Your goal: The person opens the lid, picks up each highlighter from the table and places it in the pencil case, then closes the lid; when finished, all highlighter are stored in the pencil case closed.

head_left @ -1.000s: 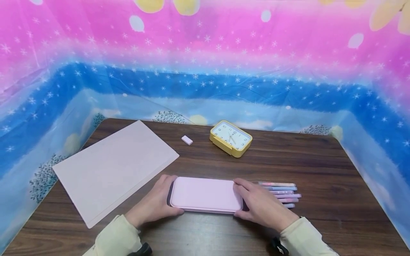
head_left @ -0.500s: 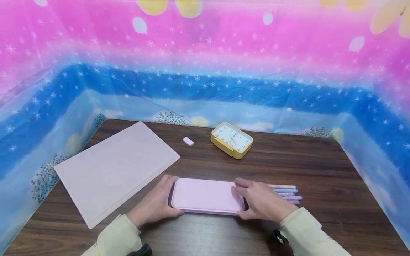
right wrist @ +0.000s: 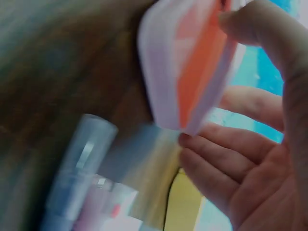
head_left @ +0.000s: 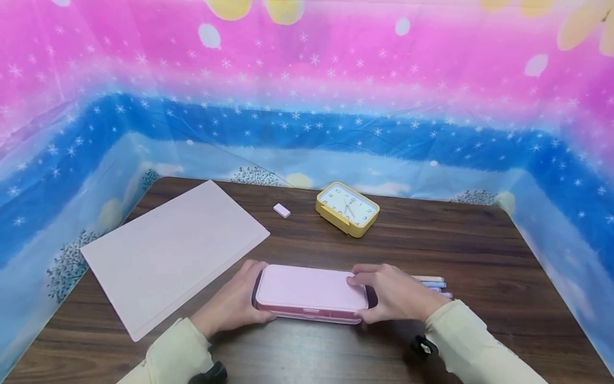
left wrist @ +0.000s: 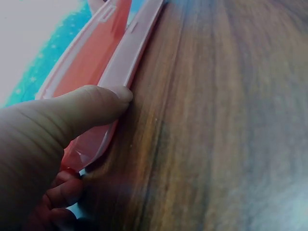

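A light pink pencil case (head_left: 307,288) lies on the table before me, held at both ends. Its lid is parted from the base along the front, and a reddish inside shows through the gap. My left hand (head_left: 230,301) grips the left end; in the left wrist view its thumb (left wrist: 91,103) presses on the base's front edge. At the right end, my right hand (head_left: 400,293) holds the lid, with index finger on top and thumb at the front corner. The right wrist view shows this hand's thumb (right wrist: 250,21) at the opening and the other fingers behind the case.
Several pastel markers (head_left: 434,281) lie right of the case, partly hidden by my right hand. A yellow alarm clock (head_left: 347,209) and a small white-pink eraser (head_left: 282,210) are farther back. A large pale pink folder (head_left: 172,261) covers the table's left. A patterned curtain (head_left: 307,128) surrounds the table.
The case's lid has risen at the front, so a reddish gap now shows between lid and base. My right hand has shifted slightly up and right with it; the left stays.
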Demonstrator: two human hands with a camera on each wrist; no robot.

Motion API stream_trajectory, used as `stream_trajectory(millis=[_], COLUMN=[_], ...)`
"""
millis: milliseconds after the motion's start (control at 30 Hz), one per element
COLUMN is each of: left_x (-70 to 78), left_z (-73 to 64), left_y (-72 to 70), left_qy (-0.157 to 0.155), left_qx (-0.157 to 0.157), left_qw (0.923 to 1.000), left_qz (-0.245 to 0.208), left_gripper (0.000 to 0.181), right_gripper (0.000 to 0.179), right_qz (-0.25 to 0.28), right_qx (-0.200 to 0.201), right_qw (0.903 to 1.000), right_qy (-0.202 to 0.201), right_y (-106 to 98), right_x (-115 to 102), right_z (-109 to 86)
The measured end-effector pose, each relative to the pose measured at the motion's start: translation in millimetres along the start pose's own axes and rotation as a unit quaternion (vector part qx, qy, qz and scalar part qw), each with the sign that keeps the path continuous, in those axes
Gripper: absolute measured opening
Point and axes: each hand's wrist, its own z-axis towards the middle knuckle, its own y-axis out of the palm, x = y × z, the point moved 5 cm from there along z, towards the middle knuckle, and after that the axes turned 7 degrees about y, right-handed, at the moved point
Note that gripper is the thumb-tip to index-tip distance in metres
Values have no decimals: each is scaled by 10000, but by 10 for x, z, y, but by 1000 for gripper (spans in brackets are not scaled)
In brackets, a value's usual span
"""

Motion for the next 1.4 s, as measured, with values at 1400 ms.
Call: stream_trajectory(millis=[1400], left_x=[122], left_z=[-40], left_y=[-87], left_qy=[-97], left_qx=[260], left_qw=[9996], left_qz=[-35], left_gripper=[82], right_gripper=[18], right_qz=[3820], right_qx=[1389], right_qw=[9050], right_qy=[1260], right_y=[-199], right_x=[705], right_z=[223])
